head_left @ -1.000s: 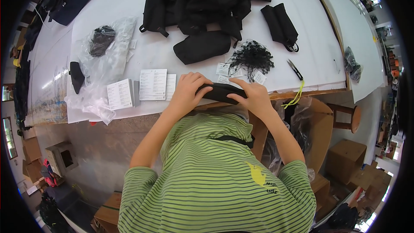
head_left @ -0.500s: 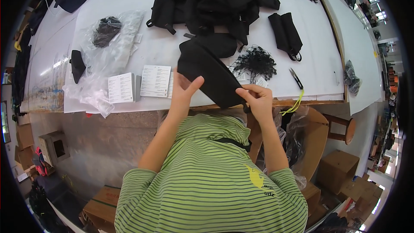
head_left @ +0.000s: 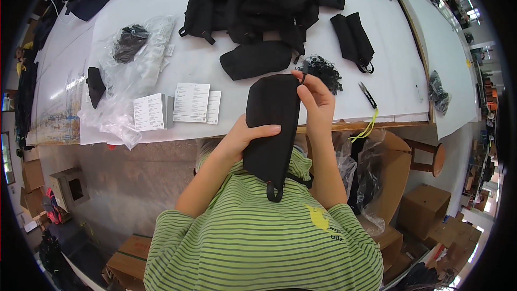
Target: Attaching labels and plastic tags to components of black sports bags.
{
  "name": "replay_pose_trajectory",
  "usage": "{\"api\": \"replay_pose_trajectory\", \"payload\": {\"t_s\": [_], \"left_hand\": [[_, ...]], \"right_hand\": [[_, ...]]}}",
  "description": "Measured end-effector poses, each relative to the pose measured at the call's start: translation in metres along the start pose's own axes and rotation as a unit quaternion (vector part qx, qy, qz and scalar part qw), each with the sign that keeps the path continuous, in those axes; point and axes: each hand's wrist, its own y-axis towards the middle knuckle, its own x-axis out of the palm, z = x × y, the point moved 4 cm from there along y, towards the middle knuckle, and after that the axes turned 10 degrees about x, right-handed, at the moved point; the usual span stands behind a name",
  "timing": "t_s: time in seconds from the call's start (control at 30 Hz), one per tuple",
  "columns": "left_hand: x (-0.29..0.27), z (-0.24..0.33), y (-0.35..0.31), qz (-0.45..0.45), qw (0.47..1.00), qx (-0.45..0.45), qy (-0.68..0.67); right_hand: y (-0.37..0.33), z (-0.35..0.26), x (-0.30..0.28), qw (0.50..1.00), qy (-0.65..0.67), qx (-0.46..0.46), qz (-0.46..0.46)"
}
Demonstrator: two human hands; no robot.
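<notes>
A flat black fabric pouch (head_left: 269, 108) is held upright in front of my body, with a strap loop (head_left: 274, 191) hanging from its near end. My left hand (head_left: 241, 136) grips its left edge, thumb lying across the front. At the far right corner, the thumb and fingers of my right hand (head_left: 319, 102) pinch a small black pull (head_left: 303, 76); its exact form is hard to make out. Just beyond lie another black pouch (head_left: 253, 59) and a tangle of black cords (head_left: 326, 70), partly hidden by my right hand.
A heap of black bags (head_left: 253, 5) covers the far middle of the table. At right lie two black pouches (head_left: 353, 40) and thread snips (head_left: 368, 95) with a yellow cord (head_left: 366, 128). White printed cards (head_left: 192, 102) and clear plastic bags (head_left: 153, 43) lie left. A cardboard box (head_left: 393, 175) stands below.
The pouch has swung from a slant over the table edge to nearly upright, closer to my body. My left thumb now crosses it, and my right hand has moved up to its far corner.
</notes>
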Motion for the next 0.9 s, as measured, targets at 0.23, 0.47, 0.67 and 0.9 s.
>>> {"api": "replay_pose_trajectory", "payload": {"t_s": [0.23, 0.47, 0.67, 0.9], "left_hand": [[0.002, 0.000, -0.002, 0.049, 0.998, 0.008, -0.045], [-0.024, 0.014, 0.010, 0.145, 0.975, 0.075, -0.147], [-0.040, 0.028, 0.012, 0.151, 0.957, 0.082, -0.234], [-0.047, 0.026, 0.016, 0.199, 0.942, 0.118, -0.243]], "right_hand": [[0.002, -0.001, -0.011, 0.981, -0.183, -0.053, 0.028], [-0.036, 0.000, 0.020, 0.976, -0.191, 0.053, -0.093], [-0.055, -0.002, 0.031, 0.963, -0.195, 0.084, -0.164], [-0.046, -0.035, 0.017, 0.929, -0.336, -0.116, 0.102]]}}
